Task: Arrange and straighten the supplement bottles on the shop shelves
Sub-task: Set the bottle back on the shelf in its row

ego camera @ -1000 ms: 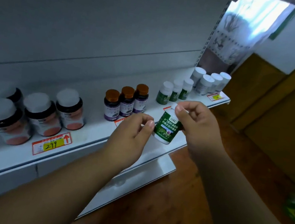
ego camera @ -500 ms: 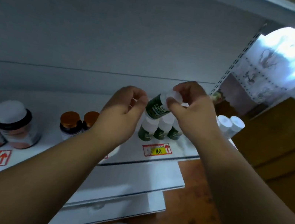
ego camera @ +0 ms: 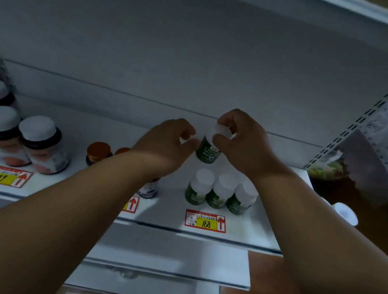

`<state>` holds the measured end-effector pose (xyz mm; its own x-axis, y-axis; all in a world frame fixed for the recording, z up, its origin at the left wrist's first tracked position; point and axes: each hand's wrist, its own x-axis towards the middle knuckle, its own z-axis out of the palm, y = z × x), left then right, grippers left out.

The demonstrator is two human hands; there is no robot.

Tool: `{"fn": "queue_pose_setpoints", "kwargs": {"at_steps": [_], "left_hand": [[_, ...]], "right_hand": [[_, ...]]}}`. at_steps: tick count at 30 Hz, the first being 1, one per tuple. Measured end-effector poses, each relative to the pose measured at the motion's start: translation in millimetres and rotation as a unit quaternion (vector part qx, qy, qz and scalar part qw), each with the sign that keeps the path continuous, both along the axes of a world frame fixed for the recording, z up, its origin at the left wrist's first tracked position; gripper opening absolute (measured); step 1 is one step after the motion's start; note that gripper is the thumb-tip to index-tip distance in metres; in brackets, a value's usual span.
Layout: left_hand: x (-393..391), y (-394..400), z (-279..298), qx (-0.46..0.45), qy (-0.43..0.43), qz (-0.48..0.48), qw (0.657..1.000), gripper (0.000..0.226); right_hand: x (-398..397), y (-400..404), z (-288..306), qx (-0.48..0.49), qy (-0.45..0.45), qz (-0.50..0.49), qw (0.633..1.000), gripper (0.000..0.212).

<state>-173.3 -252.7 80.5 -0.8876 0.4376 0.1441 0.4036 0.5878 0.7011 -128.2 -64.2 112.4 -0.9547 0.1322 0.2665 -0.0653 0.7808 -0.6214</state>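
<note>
Green bottles (ego camera: pixel 221 192) stand below held bottle (ego camera: pixel 209 149); amber-capped jars (ego camera: pixel 98 152) left.

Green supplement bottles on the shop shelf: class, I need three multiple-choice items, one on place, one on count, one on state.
1. Where is the held green bottle?
A. behind the front row
B. on the floor
C. beside the 299 tag

2. How many green bottles stand in the front row?
A. one
B. three
C. six

3. What is the right hand doing?
A. hanging idle
B. pressing a tag
C. gripping the bottle's white cap

Key: A, it is above and behind that row; B, three white caps side by side; C, fingers curl round the cap.
</note>
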Motion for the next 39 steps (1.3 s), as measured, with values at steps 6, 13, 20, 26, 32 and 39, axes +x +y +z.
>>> {"fn": "queue_pose_setpoints", "kwargs": {"at_steps": [6,13,20,26,32,39], "left_hand": [[1,9,1,-0.022,-0.003,0.012,1.0,0.031],[1,5,6,-0.038,-0.003,-0.007,0.999,0.036],[3,-1,7,-0.03,0.006,-0.004,1.0,0.035],[9,-37,17,0.012,0.025,0.031,0.999,0.04],[21,-139,23,0.072,0.072,0.097,0.99,0.039],[19,-294,22,0.137,0.046,0.163,0.976,0.028]], "right_hand": [[-16,1,-19,0.083,-0.135,0.057,0.986,0.034],[-27,0,-31,0.117,-0.214,0.092,0.965,0.035],[-28,-6,-29,0.142,-0.219,0.077,0.962,0.03],[-16,-52,-7,0.08,-0.087,0.072,0.99,0.034],[-8,-150,18,0.017,0.017,0.084,0.996,0.026],[-23,-313,31,-0.086,0.059,0.105,0.989,0.017]]}}
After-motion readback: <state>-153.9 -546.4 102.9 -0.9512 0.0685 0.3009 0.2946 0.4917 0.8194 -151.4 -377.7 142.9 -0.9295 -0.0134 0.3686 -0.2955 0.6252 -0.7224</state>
